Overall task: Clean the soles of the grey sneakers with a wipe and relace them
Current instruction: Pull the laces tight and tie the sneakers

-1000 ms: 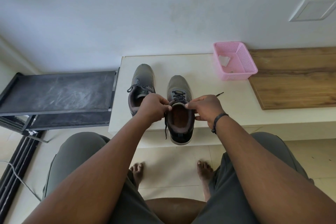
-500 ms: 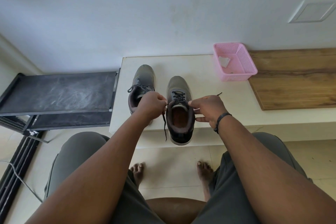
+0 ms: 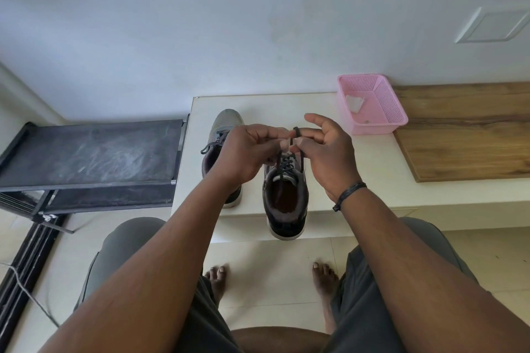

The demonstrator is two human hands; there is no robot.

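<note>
Both hands meet above the right sneaker (image 3: 285, 195), which stands on the white counter (image 3: 358, 169) with its heel past the front edge. The left hand (image 3: 246, 152) pinches one end of the dark lace (image 3: 289, 152); the right hand (image 3: 327, 146) pinches the other end, a loop over one finger, its other fingers spread. The left sneaker (image 3: 222, 129) stands just beside, laced. A pink basket (image 3: 372, 106) sits near the wall.

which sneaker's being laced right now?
The right-hand sneaker, heel overhanging the table edge; both hands pinch its lace above it. The left-hand sneaker lies untouched.
</note>
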